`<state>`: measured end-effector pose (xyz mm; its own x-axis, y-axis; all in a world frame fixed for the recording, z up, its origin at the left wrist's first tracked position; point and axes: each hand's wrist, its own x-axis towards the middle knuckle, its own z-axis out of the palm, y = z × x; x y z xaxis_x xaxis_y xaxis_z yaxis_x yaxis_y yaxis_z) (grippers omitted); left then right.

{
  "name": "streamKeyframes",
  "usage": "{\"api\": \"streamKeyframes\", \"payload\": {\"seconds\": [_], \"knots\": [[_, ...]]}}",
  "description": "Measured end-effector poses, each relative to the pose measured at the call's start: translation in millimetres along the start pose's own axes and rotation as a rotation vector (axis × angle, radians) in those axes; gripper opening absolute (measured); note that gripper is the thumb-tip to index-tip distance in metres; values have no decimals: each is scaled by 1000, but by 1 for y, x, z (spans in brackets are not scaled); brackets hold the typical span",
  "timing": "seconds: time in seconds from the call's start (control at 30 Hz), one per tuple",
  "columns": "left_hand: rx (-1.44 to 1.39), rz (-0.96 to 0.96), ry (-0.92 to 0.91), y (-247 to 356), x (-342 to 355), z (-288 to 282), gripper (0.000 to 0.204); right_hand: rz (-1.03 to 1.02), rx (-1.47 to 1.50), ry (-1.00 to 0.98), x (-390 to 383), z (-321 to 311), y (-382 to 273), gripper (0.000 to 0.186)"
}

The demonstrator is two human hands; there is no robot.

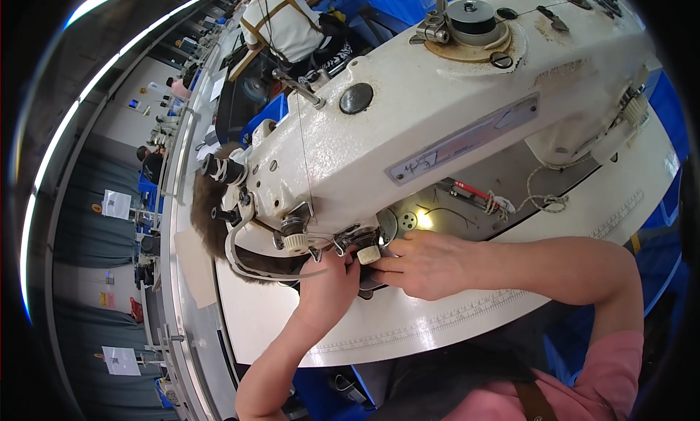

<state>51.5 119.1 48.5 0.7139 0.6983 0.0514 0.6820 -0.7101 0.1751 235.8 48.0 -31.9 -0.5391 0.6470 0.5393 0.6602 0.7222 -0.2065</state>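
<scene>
A white sewing machine (350, 158) fills the middle, its needle end toward the lower left. My left hand (332, 286) reaches in under that end, its fingers mostly hidden by the tension parts. Coming from the right, my right hand (436, 266) has its fingers bent and close together at a dark piece of fabric (370, 281) beside the needle area. The fingertips of both hands almost meet there. Brown furry fabric (206, 215) lies behind and left of the machine head and runs toward my left hand. The needle and the stitching spot are hidden.
Red-handled tweezers (470, 190) and a white cord (541, 195) lie under the machine arm, near a small lamp glow. A ruler scale (423, 323) runs along the table's front edge. Blue bins (394, 1) stand behind. Another person (284, 23) sits at the far side.
</scene>
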Motion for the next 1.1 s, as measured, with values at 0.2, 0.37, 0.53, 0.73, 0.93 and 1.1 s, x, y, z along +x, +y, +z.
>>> {"api": "streamKeyframes", "payload": {"seconds": [0.2, 0.37, 0.53, 0.73, 0.93, 1.1], "knots": [[466, 326, 227, -3, -15, 6, 24, -7, -12, 48, -1, 3, 0, 36], [493, 552, 349, -1, -19, 20, 28, 1, -44, -79, 3, 4, -1, 33], [283, 132, 265, 8, -21, 21, 23, 3, -19, -21, 2, -2, -2, 33], [106, 98, 246, 4, -13, 16, 14, -7, -26, -48, 1, -1, -1, 22], [-50, -5, 151, 6, -12, 5, 13, -2, 9, 17, 1, 2, 0, 18], [-69, 15, 172, 5, -12, 7, 14, 66, 55, 36, 4, -4, -1, 16]]}}
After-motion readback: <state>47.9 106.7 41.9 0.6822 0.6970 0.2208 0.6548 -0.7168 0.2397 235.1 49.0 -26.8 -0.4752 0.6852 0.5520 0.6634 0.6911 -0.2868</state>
